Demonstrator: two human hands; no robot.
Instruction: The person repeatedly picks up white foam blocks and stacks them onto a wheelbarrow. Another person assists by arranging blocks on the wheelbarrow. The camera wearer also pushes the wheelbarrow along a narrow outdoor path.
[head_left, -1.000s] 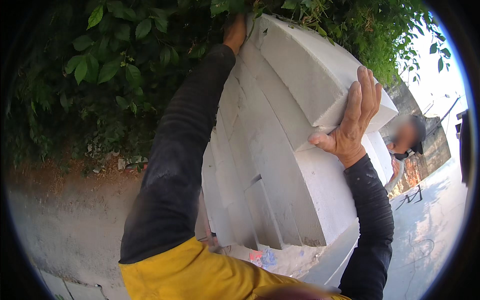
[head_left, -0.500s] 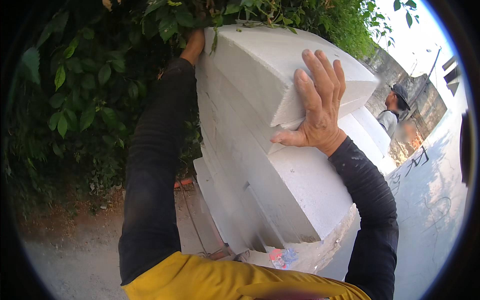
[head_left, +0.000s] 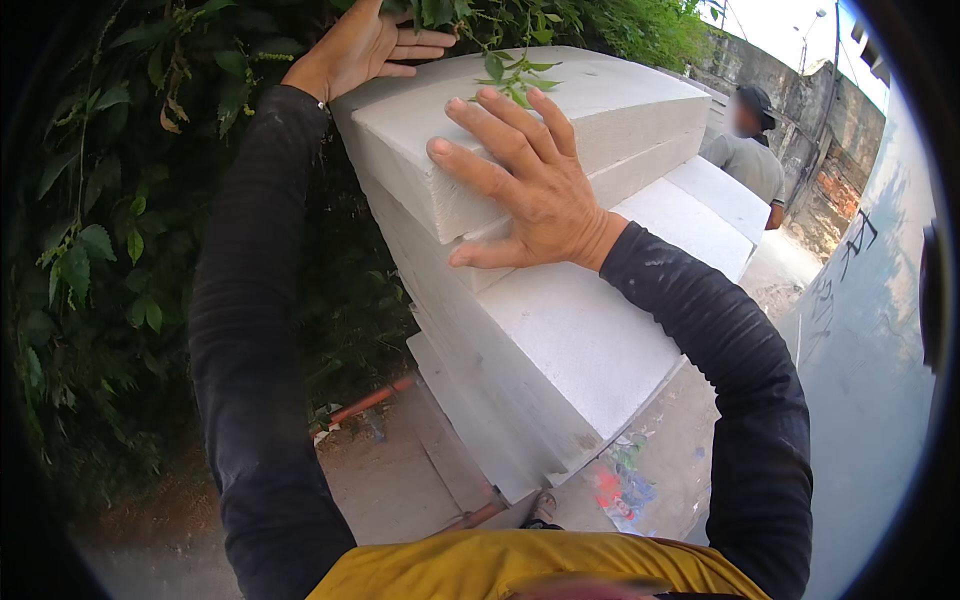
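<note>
A tall stack of white, lightweight-looking building blocks leans up in front of me. My right hand lies with fingers spread across the near corner of the top block, its thumb by the joint below. At the far left end of that block is my left hand, fingers stretched out and palm partly showing. It is at the block's edge among leaves; whether it presses on the block I cannot tell. Below the upper blocks, a wider block sticks out toward the right. A leafy sprig hangs over the top.
Dense foliage fills the left side. A person in a cap and grey shirt stands beyond the stack. To the right is a pale blue-grey surface. A reddish bar and colourful litter show low down.
My left hand has come out of the leaves, with its fingers now visible. My right hand and the stack sit further left in view. The person has turned.
</note>
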